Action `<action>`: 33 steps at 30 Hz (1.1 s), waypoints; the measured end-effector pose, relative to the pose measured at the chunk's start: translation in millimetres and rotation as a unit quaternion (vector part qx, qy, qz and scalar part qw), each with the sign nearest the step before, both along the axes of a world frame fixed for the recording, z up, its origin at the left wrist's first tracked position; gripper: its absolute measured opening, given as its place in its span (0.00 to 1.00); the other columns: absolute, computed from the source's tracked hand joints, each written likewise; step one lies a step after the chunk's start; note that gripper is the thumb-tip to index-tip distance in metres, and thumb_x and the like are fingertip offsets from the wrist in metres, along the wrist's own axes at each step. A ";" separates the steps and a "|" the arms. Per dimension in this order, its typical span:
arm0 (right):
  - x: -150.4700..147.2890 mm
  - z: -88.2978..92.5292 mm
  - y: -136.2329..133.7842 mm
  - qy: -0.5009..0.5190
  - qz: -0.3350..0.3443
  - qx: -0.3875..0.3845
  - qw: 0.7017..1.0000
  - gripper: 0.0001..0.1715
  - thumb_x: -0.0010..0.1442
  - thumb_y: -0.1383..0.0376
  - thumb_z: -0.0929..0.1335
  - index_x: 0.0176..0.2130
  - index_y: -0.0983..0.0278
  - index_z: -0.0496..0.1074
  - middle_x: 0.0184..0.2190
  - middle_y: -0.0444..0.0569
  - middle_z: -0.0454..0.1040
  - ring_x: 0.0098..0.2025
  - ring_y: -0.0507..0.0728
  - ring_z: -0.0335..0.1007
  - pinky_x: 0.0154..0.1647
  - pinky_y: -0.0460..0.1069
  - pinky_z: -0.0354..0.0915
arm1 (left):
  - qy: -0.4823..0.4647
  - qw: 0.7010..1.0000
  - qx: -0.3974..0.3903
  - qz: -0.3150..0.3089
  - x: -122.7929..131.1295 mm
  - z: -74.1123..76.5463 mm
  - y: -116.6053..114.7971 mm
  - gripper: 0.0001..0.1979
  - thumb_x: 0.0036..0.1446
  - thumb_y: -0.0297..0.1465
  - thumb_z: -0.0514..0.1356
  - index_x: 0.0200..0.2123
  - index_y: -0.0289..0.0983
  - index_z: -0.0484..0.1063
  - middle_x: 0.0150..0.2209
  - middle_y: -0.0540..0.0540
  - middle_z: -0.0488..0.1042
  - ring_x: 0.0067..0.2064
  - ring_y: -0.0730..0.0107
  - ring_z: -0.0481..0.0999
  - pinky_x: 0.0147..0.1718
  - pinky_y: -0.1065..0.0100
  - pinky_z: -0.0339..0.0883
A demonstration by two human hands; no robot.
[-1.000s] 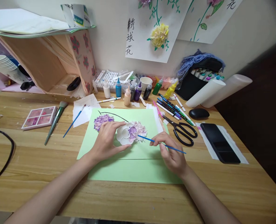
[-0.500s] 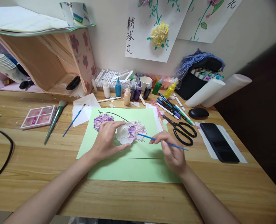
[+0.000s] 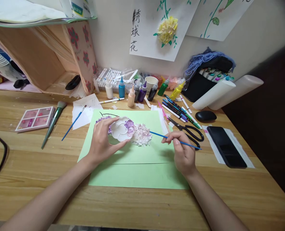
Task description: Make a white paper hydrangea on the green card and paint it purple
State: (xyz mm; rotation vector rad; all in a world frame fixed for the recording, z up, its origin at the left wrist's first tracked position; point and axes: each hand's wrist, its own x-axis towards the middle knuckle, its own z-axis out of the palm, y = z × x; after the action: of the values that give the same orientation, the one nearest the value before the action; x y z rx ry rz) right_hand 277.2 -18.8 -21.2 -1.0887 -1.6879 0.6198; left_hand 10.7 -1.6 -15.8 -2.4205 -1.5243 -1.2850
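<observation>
My left hand (image 3: 102,138) grips a white flower-shaped palette (image 3: 119,131) with purple paint in its right wells, held above the green paper (image 3: 130,175). In my right hand (image 3: 182,149) is a thin blue paintbrush (image 3: 158,133), its tip at the right edge of a pale pink and white textured flower (image 3: 142,135). A purple textured flower (image 3: 101,119) lies on the paper's left part, mostly hidden behind my left hand and the palette. A dark curved line runs above it.
Black scissors (image 3: 194,130), pens (image 3: 176,110) and a phone (image 3: 226,146) lie on the right. Paint bottles (image 3: 121,88) stand at the back. On the left are a second blue brush (image 3: 73,123), a large green brush (image 3: 52,124) and a pink palette box (image 3: 36,118).
My left hand has moved the palette left and up, uncovering more of the pale flower. My right hand has shifted slightly right, and the brush tip has left the palette. The view has shifted slightly.
</observation>
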 end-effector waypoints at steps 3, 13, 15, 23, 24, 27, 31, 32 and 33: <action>0.1 0.2 0.1 -0.028 0.011 -0.003 1.000 0.12 0.67 0.68 0.58 0.34 0.60 0.67 0.30 0.44 0.70 0.35 0.54 0.68 0.37 0.49 0.61 | -0.001 1.000 0.000 -0.001 0.1 0.1 -0.5 0.34 0.49 0.40 0.69 0.56 0.39 0.59 0.50 0.39 0.72 0.51 0.54 0.72 0.49 0.54 0.66; 0.2 2.4 1.5 -0.049 0.019 0.033 0.998 0.11 0.65 0.69 0.58 0.35 0.60 0.66 0.30 0.45 0.69 0.35 0.55 0.67 0.38 0.51 0.61 | -0.004 1.000 -0.001 -0.004 -1.4 1.2 -1.1 0.34 0.49 0.40 0.69 0.56 0.38 0.60 0.50 0.38 0.72 0.51 0.54 0.72 0.49 0.54 0.66; 0.5 2.7 1.5 -0.039 0.017 0.040 0.998 0.11 0.65 0.69 0.58 0.35 0.60 0.66 0.30 0.45 0.69 0.34 0.55 0.66 0.38 0.51 0.61 | -0.004 1.000 -0.002 -0.004 -1.4 1.3 -1.6 0.34 0.49 0.39 0.69 0.56 0.38 0.60 0.50 0.38 0.72 0.51 0.54 0.72 0.49 0.54 0.66; 0.7 4.6 -0.7 -0.049 0.023 0.038 0.998 0.11 0.65 0.69 0.58 0.34 0.60 0.65 0.30 0.45 0.69 0.35 0.55 0.66 0.39 0.51 0.61 | -0.002 1.000 0.001 -0.001 -0.9 1.3 -1.5 0.34 0.49 0.40 0.69 0.55 0.38 0.60 0.50 0.38 0.72 0.51 0.54 0.72 0.49 0.54 0.66; 0.6 4.8 -1.1 -0.057 0.031 0.031 0.997 0.11 0.65 0.69 0.58 0.34 0.60 0.66 0.30 0.44 0.68 0.34 0.55 0.66 0.38 0.51 0.61 | -0.002 1.000 0.000 -0.002 -0.9 1.3 -1.4 0.34 0.49 0.40 0.69 0.55 0.38 0.60 0.50 0.39 0.72 0.51 0.54 0.72 0.49 0.54 0.66; 0.2 4.1 -2.0 -0.049 0.038 0.018 0.998 0.12 0.66 0.69 0.58 0.33 0.60 0.66 0.29 0.44 0.68 0.33 0.54 0.66 0.36 0.50 0.61 | -0.003 1.000 -0.003 -0.005 -1.0 1.9 -1.3 0.33 0.49 0.39 0.69 0.56 0.39 0.59 0.50 0.39 0.72 0.51 0.54 0.72 0.49 0.55 0.66; -0.5 1.0 -1.4 -0.018 0.021 -0.008 1.000 0.12 0.67 0.68 0.58 0.34 0.60 0.67 0.30 0.44 0.70 0.34 0.54 0.67 0.37 0.50 0.62 | -0.004 1.000 -0.002 0.003 -1.5 2.6 -0.7 0.34 0.49 0.39 0.69 0.56 0.40 0.59 0.50 0.40 0.72 0.51 0.55 0.72 0.48 0.55 0.66; -0.7 0.3 -1.1 -0.022 0.026 -0.017 0.999 0.12 0.67 0.67 0.58 0.34 0.60 0.67 0.29 0.44 0.70 0.34 0.55 0.67 0.36 0.50 0.62 | -0.004 1.000 0.000 0.004 -1.6 2.7 -0.6 0.34 0.49 0.39 0.69 0.56 0.40 0.59 0.50 0.40 0.72 0.50 0.55 0.72 0.48 0.55 0.66; -0.8 -0.3 -0.9 -0.021 0.029 -0.021 0.999 0.13 0.67 0.67 0.58 0.34 0.60 0.67 0.29 0.44 0.70 0.34 0.55 0.67 0.36 0.50 0.62 | -0.004 1.000 0.002 0.004 -1.7 2.7 -0.5 0.34 0.49 0.39 0.69 0.56 0.40 0.59 0.50 0.40 0.72 0.50 0.55 0.72 0.48 0.55 0.66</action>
State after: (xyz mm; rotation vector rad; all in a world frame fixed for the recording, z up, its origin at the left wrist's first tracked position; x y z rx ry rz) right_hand 276.5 -19.7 -21.5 -1.0933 -1.7545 0.6755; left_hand 9.0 -2.1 -13.1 -2.4068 -1.5320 -1.2964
